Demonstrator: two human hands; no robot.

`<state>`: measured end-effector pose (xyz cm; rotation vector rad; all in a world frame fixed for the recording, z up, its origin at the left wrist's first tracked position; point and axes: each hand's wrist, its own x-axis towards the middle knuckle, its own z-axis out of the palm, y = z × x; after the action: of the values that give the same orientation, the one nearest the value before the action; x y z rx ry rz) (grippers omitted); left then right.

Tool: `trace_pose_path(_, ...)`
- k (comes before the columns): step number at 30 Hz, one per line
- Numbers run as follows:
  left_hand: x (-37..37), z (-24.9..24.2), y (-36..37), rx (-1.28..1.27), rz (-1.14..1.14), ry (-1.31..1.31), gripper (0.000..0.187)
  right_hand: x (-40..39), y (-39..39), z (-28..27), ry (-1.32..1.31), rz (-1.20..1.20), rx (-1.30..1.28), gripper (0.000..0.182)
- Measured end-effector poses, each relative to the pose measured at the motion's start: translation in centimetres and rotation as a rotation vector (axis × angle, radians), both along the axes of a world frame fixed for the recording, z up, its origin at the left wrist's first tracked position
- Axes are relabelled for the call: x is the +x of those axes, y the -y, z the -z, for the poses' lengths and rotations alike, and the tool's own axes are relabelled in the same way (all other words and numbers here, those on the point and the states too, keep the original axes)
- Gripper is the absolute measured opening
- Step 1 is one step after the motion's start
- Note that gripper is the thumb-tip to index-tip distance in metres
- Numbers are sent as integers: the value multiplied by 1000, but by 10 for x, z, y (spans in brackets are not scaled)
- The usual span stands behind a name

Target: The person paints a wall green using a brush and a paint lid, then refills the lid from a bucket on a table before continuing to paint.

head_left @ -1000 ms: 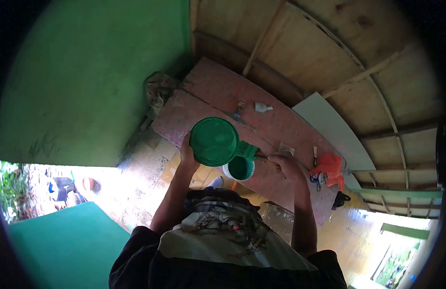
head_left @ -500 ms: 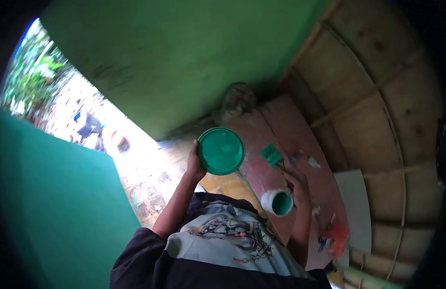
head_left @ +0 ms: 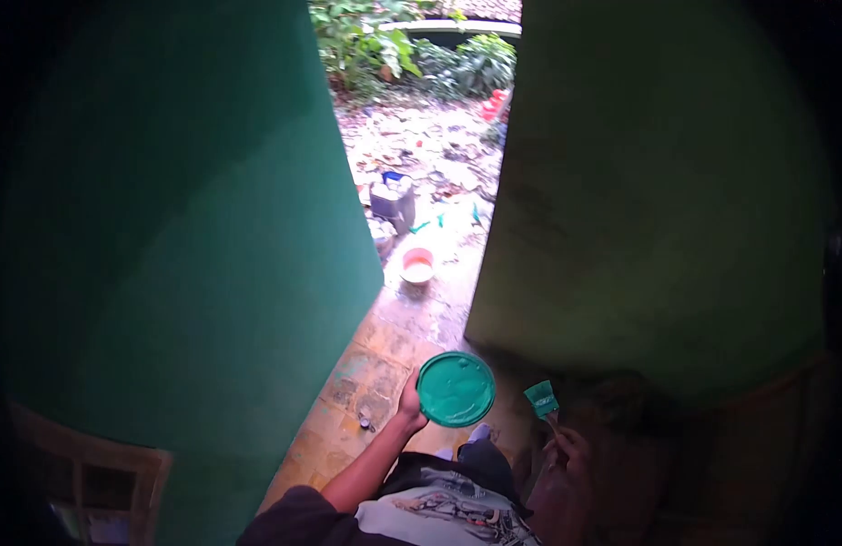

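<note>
A round green lid [head_left: 456, 389] with wet green paint on it is held out in my left hand [head_left: 412, 400], gripped at its left edge. Off to the right, my right hand [head_left: 569, 448] is closed around the handle of a paintbrush [head_left: 542, 399]. The brush's bristles are coated in green and point up and away from me. Lid and brush are apart. The tiled floor [head_left: 375, 355] shows below the lid.
A teal wall [head_left: 248, 246] stands on the left and a dark green wall [head_left: 649, 209] on the right. Between them an opening leads outside, with a pink-rimmed bucket [head_left: 417, 265], a dark container [head_left: 393, 202] and plants [head_left: 457, 65]. A wooden frame [head_left: 157, 473] is at lower left.
The view has swung toward the opening between the walls. The white paint pot and reddish surface seen earlier no longer show clearly. Lid and brush are still held, now lower in view.
</note>
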<state>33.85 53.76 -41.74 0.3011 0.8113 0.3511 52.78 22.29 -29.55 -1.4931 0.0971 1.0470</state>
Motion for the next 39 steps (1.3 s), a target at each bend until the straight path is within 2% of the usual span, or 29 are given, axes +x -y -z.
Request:
trace_pose_path(2, -21, 1, -4, 17, -96, -23, 64, 15, -16, 35, 71, -79, 7, 34)
trace_pose_path(4, -86, 16, -14, -2, -202, -22, 65, -20, -50, 55, 148, -154, 36, 32)
trace_pose_path(7, -111, 23, -25, 23, -307, -51, 66, -8, -105, 83, 422, -277, -64, 27)
trace_pose_path(8, -112, 25, -28, 39, -331, -43, 66, -1, -124, 85, 431, -296, -42, 27)
trace_pose_path(11, -107, 35, -42, 57, -427, -17, 66, 22, -188, 79, 728, -454, -37, 24)
trace_pose_path(14, -93, 27, -50, 43, -518, -27, 66, 36, -247, 47, 842, -526, 26, 24)
trace_pose_path(21, -70, 30, -45, 82, -699, -9, 66, 73, -343, 35, 713, -647, 193, 25)
trace_pose_path(26, -60, 23, -44, 115, -750, -42, 70, 80, -400, 26, 806, -728, 250, 26)
trace_pose_path(30, -68, 47, -62, 141, -749, -23, 68, 67, -445, -5, 633, -712, 206, 25)
trace_pose_path(34, -71, 65, -100, 159, -794, 16, 70, 70, -501, -9, 570, -579, 561, 21)
trace_pose_path(36, -71, 73, -126, 190, -817, 10, 71, 73, -530, -16, 489, -510, 629, 19)
trace_pose_path(38, -68, 74, -155, 217, -838, 15, 71, 78, -560, -30, 587, -561, 642, 17)
trace_pose_path(39, -68, 63, -167, 211, -831, 27, 72, 78, -575, -38, 746, -641, 603, 18)
